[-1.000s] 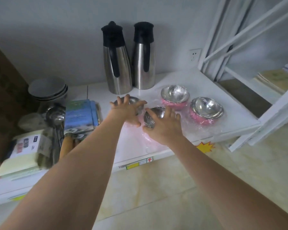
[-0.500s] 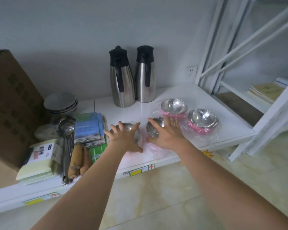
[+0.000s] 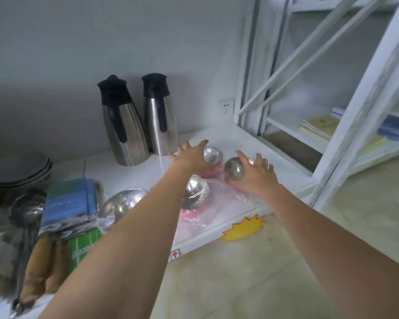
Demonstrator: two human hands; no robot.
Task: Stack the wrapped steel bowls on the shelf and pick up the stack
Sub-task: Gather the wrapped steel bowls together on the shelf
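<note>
Both forearms are bare with no sleeves, left grip (image 3: 190, 157) and right grip (image 3: 256, 176) ungloved.

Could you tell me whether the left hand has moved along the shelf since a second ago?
Yes. The left hand has shifted right, from the front bowl to the back bowl.

Both arms reach over the white shelf (image 3: 237, 139). Left hand (image 3: 189, 157), fingers spread, lies against a wrapped bowl (image 3: 213, 154). Right hand (image 3: 255, 177) grips a second bowl (image 3: 233, 168), tilted. Two more wrapped bowls (image 3: 195, 192) (image 3: 122, 203) sit nearer, partly hidden by the left forearm. Two steel jugs (image 3: 122, 125) (image 3: 159, 116) stand upright behind.
</note>
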